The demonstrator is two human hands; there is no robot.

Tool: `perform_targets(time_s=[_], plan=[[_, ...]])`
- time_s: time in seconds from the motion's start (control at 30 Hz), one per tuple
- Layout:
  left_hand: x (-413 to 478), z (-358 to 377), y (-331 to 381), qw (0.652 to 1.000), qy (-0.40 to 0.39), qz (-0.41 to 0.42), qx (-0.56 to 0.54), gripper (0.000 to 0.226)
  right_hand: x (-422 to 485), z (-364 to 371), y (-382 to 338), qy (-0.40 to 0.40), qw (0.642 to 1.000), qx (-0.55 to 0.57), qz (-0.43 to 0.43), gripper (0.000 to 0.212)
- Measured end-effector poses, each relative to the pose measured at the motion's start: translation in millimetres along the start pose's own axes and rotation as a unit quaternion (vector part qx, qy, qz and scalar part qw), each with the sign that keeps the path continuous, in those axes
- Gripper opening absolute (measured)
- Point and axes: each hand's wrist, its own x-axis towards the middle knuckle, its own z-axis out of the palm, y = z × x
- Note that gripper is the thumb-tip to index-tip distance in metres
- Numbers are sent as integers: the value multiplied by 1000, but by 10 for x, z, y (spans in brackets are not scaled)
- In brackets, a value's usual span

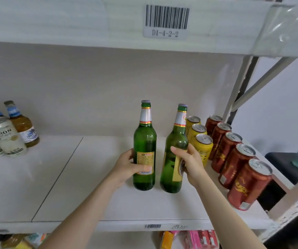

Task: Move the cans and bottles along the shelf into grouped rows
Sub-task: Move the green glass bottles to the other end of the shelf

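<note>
Left green bottle (144, 146) and right green bottle (174, 155) are gripped, one per hand, on the middle of the shelf (73, 177).

The left hand (126, 166) is wrapped round the label of the left green bottle, which stands upright on the board. The right hand (189, 162) is curled round the body of the right green bottle, which is tilted with its neck leaning toward the yellow cans (203, 146). The step in hand is judged to be setting the pair into a row beside those cans. The tilted bottle is best brought upright before it is slid, so that the nearest yellow can is not knocked. Both grips are best held low on the glass. Beyond, a row of red cans (234, 159) runs front to back at the right edge. Far left, white cans (3, 137) and amber bottles (21, 124) are grouped, well apart from the hands.
</note>
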Motion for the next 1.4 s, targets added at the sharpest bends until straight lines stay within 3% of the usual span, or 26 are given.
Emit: perform_targets(time_s=[0.2,0.43,0.57,0.73,0.93,1.4], plan=[[419,-56,-55,1000,10,14,6,53,482,42,110,-4,1000,23,-18,57],[933,-28,-149,999,31,25,12,62,939,151,157,28,998,5,-54,70],[1150,14,-219,999,40,29,17,80,1133,175,203,60,995,0,-76,58],[1325,29,-310,998,43,29,20,87,1340,180,323,85,993,11,-87,52],[1416,-10,-395,998,40,38,25,80,1565,180,437,97,992,-10,-85,64],[1496,9,-512,998,19,57,3,72,1734,137,555,61,992,-30,-104,54]])
